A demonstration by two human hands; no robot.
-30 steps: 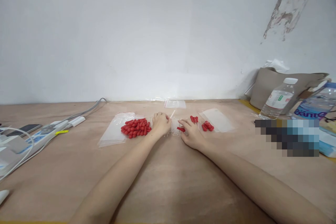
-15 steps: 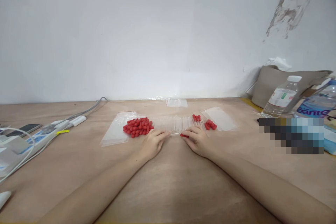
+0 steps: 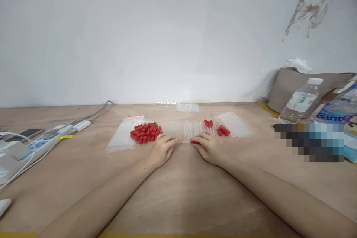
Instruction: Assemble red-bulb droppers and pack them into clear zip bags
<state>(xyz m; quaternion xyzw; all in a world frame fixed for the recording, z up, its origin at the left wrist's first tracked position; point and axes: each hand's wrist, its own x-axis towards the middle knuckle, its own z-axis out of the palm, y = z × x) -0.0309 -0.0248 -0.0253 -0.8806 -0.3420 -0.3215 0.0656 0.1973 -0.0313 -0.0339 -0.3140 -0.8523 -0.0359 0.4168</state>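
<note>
My left hand (image 3: pixel 162 149) is closed at one end of a thin clear tube (image 3: pixel 184 141) lying level near the table. At the tube's other end, my right hand (image 3: pixel 208 148) pinches a red rubber bulb (image 3: pixel 194 142), partly hidden by the fingers. Tube and bulb meet or nearly so; the exact joint is too small to tell. Behind both hands lies a row of clear tubes (image 3: pixel 182 130). Several tubes at its right end carry red bulbs (image 3: pixel 208 123). A heap of loose red bulbs (image 3: pixel 145 133) sits beyond my left hand, and a smaller red group (image 3: pixel 223 131) is beyond my right.
Clear plastic bags (image 3: pixel 120 137) lie under the heap at left, with more bags (image 3: pixel 232 124) at right and one bag (image 3: pixel 187 107) by the wall. A power strip (image 3: pixel 41 145) with cables stands left. Bottles (image 3: pixel 299 100) and a grey-brown bag (image 3: pixel 281 85) are at right.
My right hand has shifted slightly left with the red bulb, and less of the bulb shows. My left hand stays on the tube. The view has tilted a little.
</note>
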